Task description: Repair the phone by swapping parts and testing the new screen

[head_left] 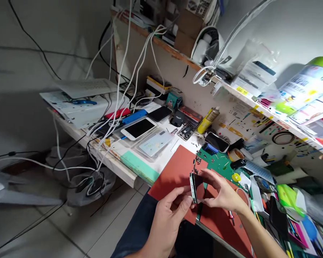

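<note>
A phone stands on edge between my two hands over the red mat, its thin frame with the port side facing me. My left hand grips it from the left, the thumb near its lower end. From the right, my right hand holds its dark face side, with thumb and fingers at opposite ends. Small metal phone parts lie on the mat just beyond the phone. To the right, a small screwdriver rests on the red surface.
A white phone and a clear case lie at the back left. White cables hang over the bench's left side. A yellow bottle stands behind. Tools and packets crowd the right, below a shelf.
</note>
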Motion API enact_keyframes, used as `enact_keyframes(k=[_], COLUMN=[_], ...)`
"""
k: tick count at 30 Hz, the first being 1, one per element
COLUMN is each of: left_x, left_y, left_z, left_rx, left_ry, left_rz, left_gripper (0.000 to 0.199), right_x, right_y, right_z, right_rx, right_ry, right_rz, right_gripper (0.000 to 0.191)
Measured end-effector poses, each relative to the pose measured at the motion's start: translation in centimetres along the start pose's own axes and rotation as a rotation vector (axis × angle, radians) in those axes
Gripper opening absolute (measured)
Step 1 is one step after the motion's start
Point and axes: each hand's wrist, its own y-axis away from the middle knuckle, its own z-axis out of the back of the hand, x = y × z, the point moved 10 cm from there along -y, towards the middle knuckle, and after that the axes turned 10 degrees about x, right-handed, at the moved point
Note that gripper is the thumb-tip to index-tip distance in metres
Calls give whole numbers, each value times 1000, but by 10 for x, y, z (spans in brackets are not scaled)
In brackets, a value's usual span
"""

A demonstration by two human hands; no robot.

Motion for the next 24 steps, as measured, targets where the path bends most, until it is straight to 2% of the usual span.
enact_keyframes(k=[5, 11, 24], left_x=[0, 1, 2], left_y=[-3, -6, -9], left_z=[-12, -26, -32], left_rx=[15, 95, 102], left_ry=[61, 70, 70], left_rz=[23, 25, 65], left_gripper=[45, 43, 45], right_x=[-11, -9, -9], right_y=[1, 1, -1], right_z=[-2, -1, -11], right_rx=[-40, -75, -68], right_ry=[-157, -223, -311], right_rz=[12, 66, 63], right_gripper=[100, 98, 99])
